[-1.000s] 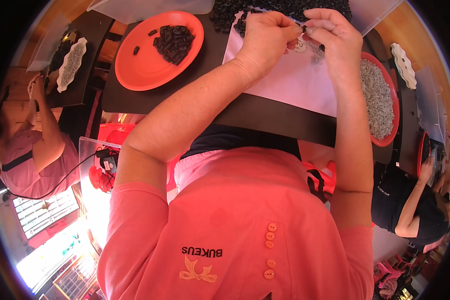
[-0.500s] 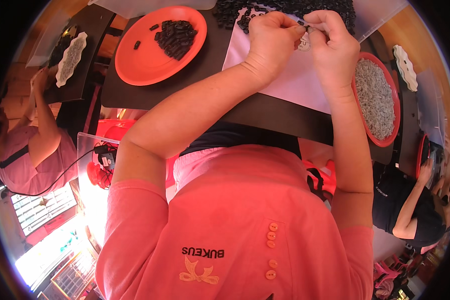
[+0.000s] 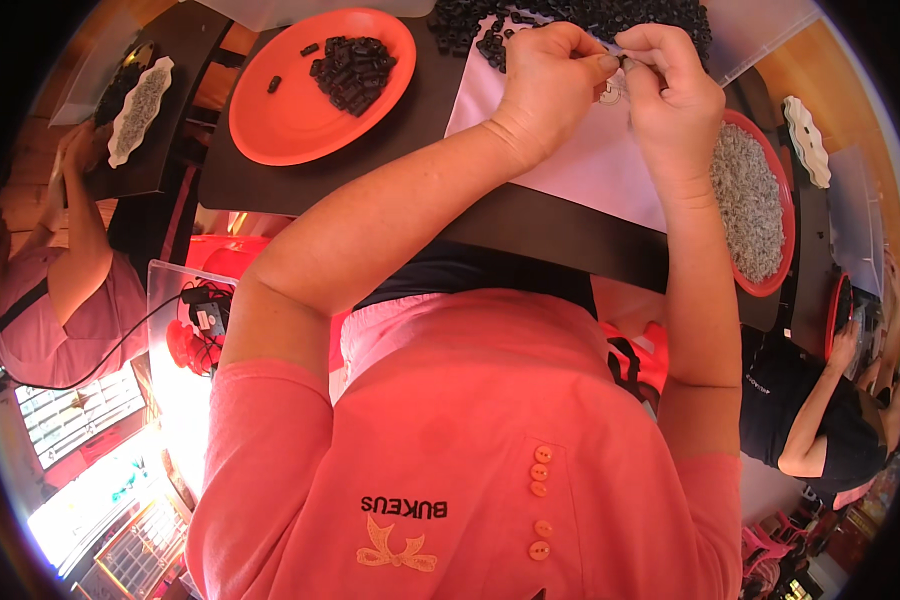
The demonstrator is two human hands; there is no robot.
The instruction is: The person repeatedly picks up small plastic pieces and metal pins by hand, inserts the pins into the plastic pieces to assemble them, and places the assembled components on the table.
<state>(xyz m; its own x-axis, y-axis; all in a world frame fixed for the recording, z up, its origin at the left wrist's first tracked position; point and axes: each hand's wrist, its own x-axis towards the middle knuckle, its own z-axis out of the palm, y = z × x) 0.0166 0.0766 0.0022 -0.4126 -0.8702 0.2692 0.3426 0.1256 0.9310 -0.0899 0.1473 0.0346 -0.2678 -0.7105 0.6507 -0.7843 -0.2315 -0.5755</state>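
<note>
My left hand [image 3: 550, 95] and my right hand [image 3: 676, 115] meet at their fingertips above a pale pink sheet [image 3: 580, 175]. Both are closed in a pinch. A small black part [image 3: 622, 60] shows at the right fingertips; what the left fingers grip is mostly hidden. Beyond the hands lies a big heap of small black parts [image 3: 610, 12]. To the left, a round orange-red plate [image 3: 270, 130] carries a cluster of similar black pieces [image 3: 353, 75]. Beside my right wrist, another red plate [image 3: 770, 285] is filled with small grey pieces [image 3: 748, 205].
The dark table [image 3: 530, 225] has its near edge at my waist. Clear plastic bin walls [image 3: 770, 35] rise at the far right. White wavy-edged trays [image 3: 808, 140] stand on neighbouring tables. One co-worker [image 3: 65, 300] sits at left, another [image 3: 815, 420] at right.
Both hands have shifted very slightly right, their fingertips still together. The view has turned a little; the plates and heap look the same.
</note>
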